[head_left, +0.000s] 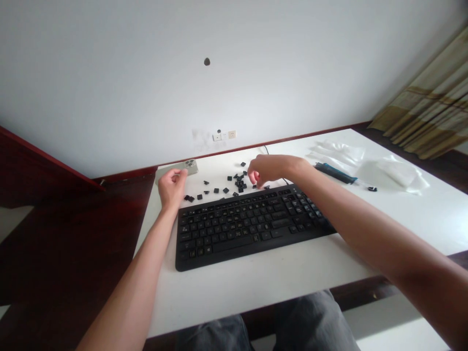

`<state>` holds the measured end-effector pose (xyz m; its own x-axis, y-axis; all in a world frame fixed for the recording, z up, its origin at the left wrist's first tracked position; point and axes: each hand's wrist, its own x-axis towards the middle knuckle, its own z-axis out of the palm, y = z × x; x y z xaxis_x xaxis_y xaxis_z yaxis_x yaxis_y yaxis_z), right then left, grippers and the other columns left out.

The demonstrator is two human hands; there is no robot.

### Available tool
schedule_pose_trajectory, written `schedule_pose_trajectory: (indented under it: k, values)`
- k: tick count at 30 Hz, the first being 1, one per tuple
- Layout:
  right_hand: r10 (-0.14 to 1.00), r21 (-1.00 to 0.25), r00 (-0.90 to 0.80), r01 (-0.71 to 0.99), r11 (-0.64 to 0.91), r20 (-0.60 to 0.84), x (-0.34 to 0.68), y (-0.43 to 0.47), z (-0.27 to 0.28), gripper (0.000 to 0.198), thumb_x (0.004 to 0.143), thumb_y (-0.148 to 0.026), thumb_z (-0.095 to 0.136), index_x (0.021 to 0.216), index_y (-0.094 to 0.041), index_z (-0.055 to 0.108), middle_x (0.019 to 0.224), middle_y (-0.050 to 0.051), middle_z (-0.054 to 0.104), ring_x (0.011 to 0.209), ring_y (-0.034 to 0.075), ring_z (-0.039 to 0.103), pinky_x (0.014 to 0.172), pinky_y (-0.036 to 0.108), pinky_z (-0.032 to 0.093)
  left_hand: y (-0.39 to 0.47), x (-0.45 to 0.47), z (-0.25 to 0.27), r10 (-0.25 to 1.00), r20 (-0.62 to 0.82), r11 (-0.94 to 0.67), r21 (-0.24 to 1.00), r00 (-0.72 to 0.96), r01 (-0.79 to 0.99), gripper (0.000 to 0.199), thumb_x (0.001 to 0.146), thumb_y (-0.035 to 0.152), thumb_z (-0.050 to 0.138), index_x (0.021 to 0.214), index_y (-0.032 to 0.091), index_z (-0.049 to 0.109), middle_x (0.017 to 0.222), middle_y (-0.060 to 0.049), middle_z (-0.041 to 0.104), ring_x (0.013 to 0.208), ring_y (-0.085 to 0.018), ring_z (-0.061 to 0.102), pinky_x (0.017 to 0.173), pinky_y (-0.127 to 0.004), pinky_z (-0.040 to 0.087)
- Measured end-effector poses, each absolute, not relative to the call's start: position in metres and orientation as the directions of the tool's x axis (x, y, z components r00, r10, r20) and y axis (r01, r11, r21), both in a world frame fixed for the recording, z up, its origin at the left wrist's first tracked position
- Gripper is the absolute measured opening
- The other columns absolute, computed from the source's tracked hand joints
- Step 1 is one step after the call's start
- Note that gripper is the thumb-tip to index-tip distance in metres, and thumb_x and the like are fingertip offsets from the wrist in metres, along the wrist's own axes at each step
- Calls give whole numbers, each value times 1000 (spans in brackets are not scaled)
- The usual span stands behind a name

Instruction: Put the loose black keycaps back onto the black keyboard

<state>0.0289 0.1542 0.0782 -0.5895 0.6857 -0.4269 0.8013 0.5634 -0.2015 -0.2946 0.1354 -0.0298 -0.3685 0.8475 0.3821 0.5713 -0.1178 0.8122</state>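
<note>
A black keyboard (226,226) lies across the white table, and several of its key positions show without caps. Behind it are scattered loose black keycaps (239,184). My right hand (268,168) reaches over the keyboard's far side, its fingers curled down among the keycaps at the right of the pile. Whatever its fingertips hold is hidden. My left hand (173,187) rests by the keyboard's far left corner, thumb and fingers pressed together; anything between them is too small to make out. Just behind it lies a phone (192,167) with its camera lenses up.
On the right of the white table (402,214) lie a dark tool with a blue edge (334,172), clear plastic wrapping (340,152) and a white bag (400,173). A cable (266,150) runs off the back edge toward the wall with sockets (224,136).
</note>
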Motion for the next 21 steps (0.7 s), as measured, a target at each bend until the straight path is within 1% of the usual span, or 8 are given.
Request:
schedule_pose_trajectory:
  k: [3,8,12,16,18,21]
  values:
    - [703,-204,-575,814,544,-420,30,157,73,14,85,-18,78,98,-18,84,104,8,83,90,24,75,71,32,50,134,-293,-28,848,379,-121,819,-371,562,37,84,54,68,76,19,69,52,4,45,52,-13,39,54,-28,29]
    - [740,-229,-548,836,498,-390,30,158,70,15,87,-19,77,100,-20,86,106,9,83,90,24,76,78,34,54,134,-292,-27,852,375,-120,820,-366,559,35,84,53,68,76,19,68,52,4,46,52,-13,41,55,-27,29]
    - [769,-218,-532,847,485,-354,27,155,74,17,89,-14,73,99,-19,86,102,9,83,86,23,76,73,32,53,134,-292,-28,850,386,-135,819,-360,558,35,85,52,68,75,19,67,53,4,47,53,-13,42,56,-27,31]
    - [789,-201,-576,817,541,-216,22,149,76,20,91,-13,69,99,-21,85,99,8,83,83,22,75,68,30,50,133,-292,-27,857,370,-128,828,-360,546,34,85,51,68,75,19,67,52,4,46,53,-13,41,56,-27,29]
    - [761,-235,-631,770,593,-147,16,143,75,20,91,-13,69,98,-22,85,97,7,83,82,21,75,68,30,49,133,-291,-26,856,371,-132,831,-360,541,34,85,51,69,74,19,66,52,4,46,53,-13,40,55,-28,28]
    - [718,-266,-690,711,651,-87,4,133,71,19,91,-13,69,95,-23,85,94,6,83,79,20,74,69,30,49,133,-291,-27,856,369,-136,836,-361,532,33,86,50,70,74,19,66,52,4,46,53,-13,40,56,-28,28]
